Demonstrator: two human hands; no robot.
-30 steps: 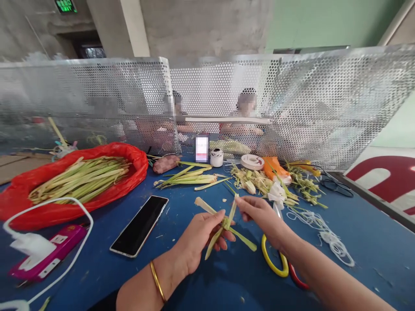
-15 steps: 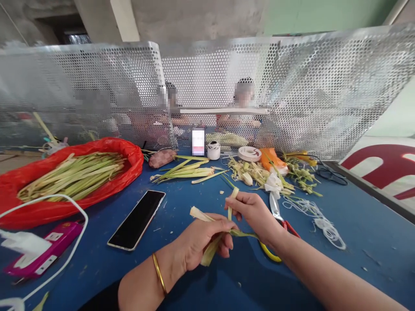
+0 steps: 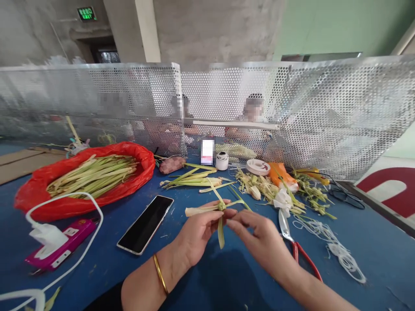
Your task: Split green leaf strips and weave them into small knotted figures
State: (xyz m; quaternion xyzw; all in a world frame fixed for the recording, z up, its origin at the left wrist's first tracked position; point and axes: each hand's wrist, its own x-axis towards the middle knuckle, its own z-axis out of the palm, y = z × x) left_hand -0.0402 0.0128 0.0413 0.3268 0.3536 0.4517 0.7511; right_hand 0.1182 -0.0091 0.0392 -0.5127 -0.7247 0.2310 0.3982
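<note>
My left hand, with a gold bangle at the wrist, pinches a small knot of pale green leaf strips between thumb and fingers. Strip ends stick out from the knot to the left, up, right and down, in a cross shape. Close against its right side is my right hand, fingers curled and thumb tip near the left fingertips. Whatever lies between the right fingertips is hidden. Both hands are above the blue table. Beyond them lies a bundle of leaf strips.
At left are a red bag of strips, a magenta power strip and a phone. Right: red-handled scissors, white cord, husk scraps and a tape roll. A perforated metal screen stands behind; people sit beyond.
The view has tilted up. My right hand has come down from an upright strip to beside the knot. The strips now spread out as a cross, with the knot facing up.
</note>
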